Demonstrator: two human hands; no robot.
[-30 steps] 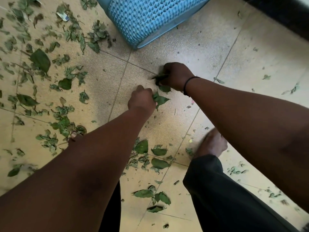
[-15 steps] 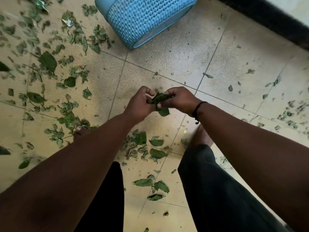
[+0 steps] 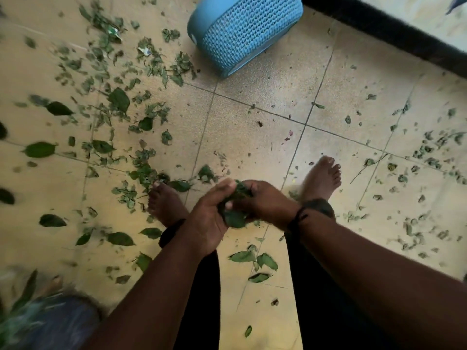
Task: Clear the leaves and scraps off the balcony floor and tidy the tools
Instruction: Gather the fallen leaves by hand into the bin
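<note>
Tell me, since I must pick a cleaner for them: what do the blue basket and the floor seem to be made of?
The blue lattice-walled basket looks like moulded plastic: uniform colour, a regular mesh pattern, a smooth matte rim. The beige tiled floor looks like speckled terrazzo or ceramic tile, judging by its fine grain and straight dark grout lines; which of the two cannot be told.

left hand (image 3: 206, 223) and right hand (image 3: 265, 204) cupped together around a bunch of leaves (image 3: 235, 205) | bare feet (image 3: 165, 203) planted on tiled floor (image 3: 252, 127) | loose leaves (image 3: 118, 98) scattered thick toward floor's left edge, thinner at right | blue basket (image 3: 242, 31) near top edge
</note>
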